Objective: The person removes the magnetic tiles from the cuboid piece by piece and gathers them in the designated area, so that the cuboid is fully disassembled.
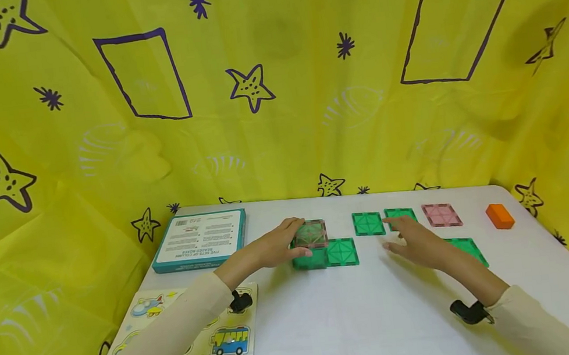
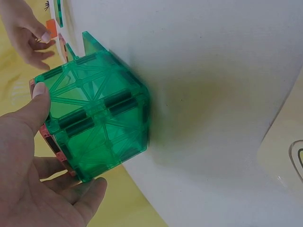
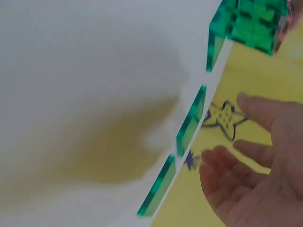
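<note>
My left hand [image 1: 278,246] grips a small box of translucent magnetic tiles [image 2: 97,106], with thumb and fingers around its upper edges. Green tiles form its sides, and a pink tile [image 1: 316,225] covers the top. Flat on the table, a green magnetic tile [image 1: 342,252] lies right at the box's right side. My right hand [image 1: 421,243] hovers over the table with fingers loosely spread, holding nothing. Near its fingertips are two flat green tiles, a nearer one [image 1: 368,223] and another [image 1: 401,215] partly behind the hand. Another green tile [image 1: 469,250] lies partly hidden behind the right wrist.
Farther right lie a flat pink tile [image 1: 441,215] and an orange block [image 1: 500,216]. A teal-edged boxed set [image 1: 202,239] stands at the back left, with a vehicle puzzle board [image 1: 253,345] in front, partly under the left forearm. Yellow patterned cloth [image 1: 280,143] hangs behind the table.
</note>
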{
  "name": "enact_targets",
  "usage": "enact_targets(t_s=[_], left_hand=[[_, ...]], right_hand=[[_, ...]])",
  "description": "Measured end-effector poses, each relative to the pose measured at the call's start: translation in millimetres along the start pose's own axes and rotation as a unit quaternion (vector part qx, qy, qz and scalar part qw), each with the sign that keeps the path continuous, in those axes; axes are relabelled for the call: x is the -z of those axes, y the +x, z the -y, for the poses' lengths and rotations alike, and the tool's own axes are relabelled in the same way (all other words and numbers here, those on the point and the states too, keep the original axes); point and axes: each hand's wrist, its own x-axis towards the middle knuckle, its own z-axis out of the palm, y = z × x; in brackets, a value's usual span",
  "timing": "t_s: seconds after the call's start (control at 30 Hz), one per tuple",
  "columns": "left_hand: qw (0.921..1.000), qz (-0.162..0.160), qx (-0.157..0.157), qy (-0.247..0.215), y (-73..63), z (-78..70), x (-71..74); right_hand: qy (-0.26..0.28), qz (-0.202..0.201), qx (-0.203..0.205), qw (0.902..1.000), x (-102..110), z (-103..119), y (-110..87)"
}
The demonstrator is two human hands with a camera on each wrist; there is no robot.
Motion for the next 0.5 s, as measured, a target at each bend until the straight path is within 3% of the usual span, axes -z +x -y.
enact_targets(t_s=[0.23,0.5], left_hand=[[1.0,-0.001,-0.002,0.002,0.8,0.4,0.0],[0.9999,-0.002,-0.005,0.01,1.8,0.7,-0.9]], right_hand=[[0.009,0.054,0.043,0.9976,-25.5,31.5,30.5],[-0.002,0.086,0.05,0.995,-44.3,45.8,47.8]])
